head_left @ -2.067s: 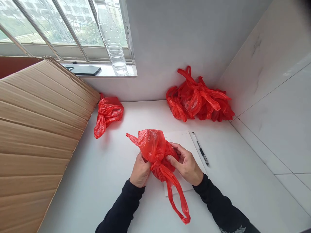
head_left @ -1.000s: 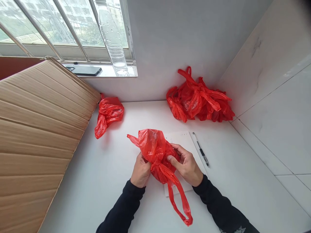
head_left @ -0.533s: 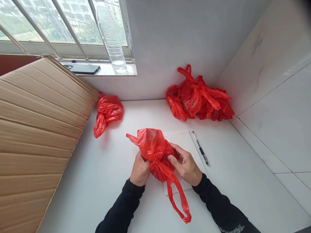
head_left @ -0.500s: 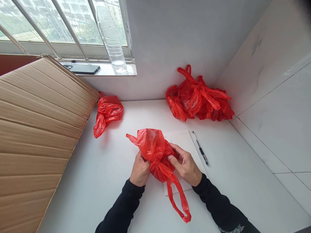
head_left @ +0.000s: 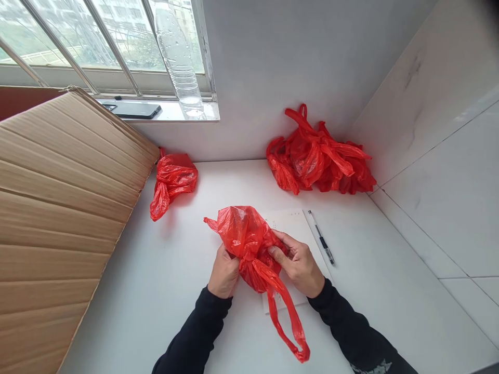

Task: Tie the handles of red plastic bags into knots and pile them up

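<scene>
A knotted red plastic bag (head_left: 247, 239) is held between my two hands above the white table. My left hand (head_left: 224, 272) grips its lower left side, with most fingers hidden beneath the plastic. On the right side, my right hand (head_left: 300, 265) pinches the bag, thumb on top and fingers behind. One long handle loop hangs down from the knot toward me, and a short end sticks out at the upper left. What the bag contains cannot be made out. Under it lies a white sheet of paper (head_left: 312, 244), partly covered, with a black and clear pen (head_left: 322, 237) along its right edge.
A cardboard box (head_left: 66, 208) fills the left side. Beside it sits a small tied red bag (head_left: 177, 176). Several red bags (head_left: 319, 156) are heaped against the back wall. On the windowsill are a phone (head_left: 132, 109) and a clear water bottle (head_left: 181, 67). A tiled wall (head_left: 448, 182) bounds the right.
The held bag has tilted slightly, its top shifting a little left and the hanging loop a little right and down. Both hands keep their grip nearly in place.
</scene>
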A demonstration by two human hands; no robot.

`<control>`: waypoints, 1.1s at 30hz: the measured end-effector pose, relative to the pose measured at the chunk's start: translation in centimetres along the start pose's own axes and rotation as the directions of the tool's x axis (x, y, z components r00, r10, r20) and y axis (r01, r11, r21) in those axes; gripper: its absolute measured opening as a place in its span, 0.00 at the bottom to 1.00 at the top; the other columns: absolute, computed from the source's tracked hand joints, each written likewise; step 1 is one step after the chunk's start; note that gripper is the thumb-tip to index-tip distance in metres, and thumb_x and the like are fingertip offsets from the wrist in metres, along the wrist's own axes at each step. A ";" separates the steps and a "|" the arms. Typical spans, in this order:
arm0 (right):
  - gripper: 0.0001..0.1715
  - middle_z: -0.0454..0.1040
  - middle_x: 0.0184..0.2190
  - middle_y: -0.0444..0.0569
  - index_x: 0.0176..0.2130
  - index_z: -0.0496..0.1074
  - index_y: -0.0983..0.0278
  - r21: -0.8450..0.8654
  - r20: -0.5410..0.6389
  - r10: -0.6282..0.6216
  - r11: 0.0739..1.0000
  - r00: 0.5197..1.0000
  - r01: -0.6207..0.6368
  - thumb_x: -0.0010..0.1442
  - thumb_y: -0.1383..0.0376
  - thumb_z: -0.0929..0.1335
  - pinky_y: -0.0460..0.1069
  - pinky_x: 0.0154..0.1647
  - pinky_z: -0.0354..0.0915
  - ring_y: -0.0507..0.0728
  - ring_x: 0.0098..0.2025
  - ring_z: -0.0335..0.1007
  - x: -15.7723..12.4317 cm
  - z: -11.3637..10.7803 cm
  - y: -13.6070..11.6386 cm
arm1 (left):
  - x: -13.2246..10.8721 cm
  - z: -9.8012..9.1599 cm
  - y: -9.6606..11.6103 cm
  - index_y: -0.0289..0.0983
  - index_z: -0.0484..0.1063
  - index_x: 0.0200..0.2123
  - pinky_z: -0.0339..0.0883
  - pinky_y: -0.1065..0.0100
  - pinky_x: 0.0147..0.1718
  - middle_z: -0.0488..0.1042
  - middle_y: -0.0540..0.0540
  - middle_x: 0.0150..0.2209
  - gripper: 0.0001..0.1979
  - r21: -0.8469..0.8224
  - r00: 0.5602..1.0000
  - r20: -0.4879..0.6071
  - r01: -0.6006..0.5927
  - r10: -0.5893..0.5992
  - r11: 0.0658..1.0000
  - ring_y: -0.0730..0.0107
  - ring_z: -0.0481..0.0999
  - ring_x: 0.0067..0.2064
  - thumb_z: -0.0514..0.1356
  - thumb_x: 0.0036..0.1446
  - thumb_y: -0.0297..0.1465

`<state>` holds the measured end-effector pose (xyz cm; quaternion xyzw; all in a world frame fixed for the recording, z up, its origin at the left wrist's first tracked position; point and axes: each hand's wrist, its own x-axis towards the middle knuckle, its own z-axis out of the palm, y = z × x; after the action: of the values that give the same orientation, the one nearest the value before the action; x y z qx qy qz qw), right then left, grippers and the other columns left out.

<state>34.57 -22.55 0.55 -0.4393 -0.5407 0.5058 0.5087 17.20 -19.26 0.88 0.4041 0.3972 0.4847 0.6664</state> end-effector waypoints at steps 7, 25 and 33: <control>0.24 0.78 0.51 0.49 0.62 0.68 0.57 -0.092 0.037 -0.064 0.993 0.997 0.067 0.71 0.58 0.61 0.56 0.57 0.70 0.62 0.51 0.75 -0.1 0.0 -0.4 | 0.0 0.0 0.0 0.34 0.79 0.38 0.76 0.59 0.34 0.81 0.41 0.34 0.18 -0.010 1.000 -0.006 0.000 -0.001 1.000 0.53 0.81 0.35 0.75 0.42 0.33; 0.14 0.80 0.32 0.48 0.42 0.76 0.62 0.016 -0.085 0.066 0.998 0.994 -0.065 0.65 0.55 0.69 0.48 0.32 0.70 0.57 0.33 0.76 -0.1 -0.2 0.8 | -0.1 -0.1 -0.4 0.35 0.76 0.32 0.69 0.67 0.24 0.78 0.47 0.25 0.18 -0.001 0.998 -0.052 0.026 -0.026 1.000 0.65 0.75 0.24 0.75 0.39 0.36; 0.11 0.76 0.28 0.46 0.38 0.74 0.62 -0.005 -0.101 0.046 0.999 0.994 -0.047 0.66 0.57 0.68 0.47 0.28 0.66 0.55 0.29 0.72 -0.2 -0.3 0.7 | -0.2 -0.1 -0.6 0.37 0.75 0.35 0.74 0.62 0.36 0.81 0.46 0.33 0.19 -0.063 0.996 -0.085 -0.030 0.025 0.998 0.58 0.81 0.36 0.75 0.41 0.36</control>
<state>34.86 -22.62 -0.18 -0.4785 -0.5058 0.4928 0.5218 17.27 -19.57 0.27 0.3672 0.4034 0.5229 0.6550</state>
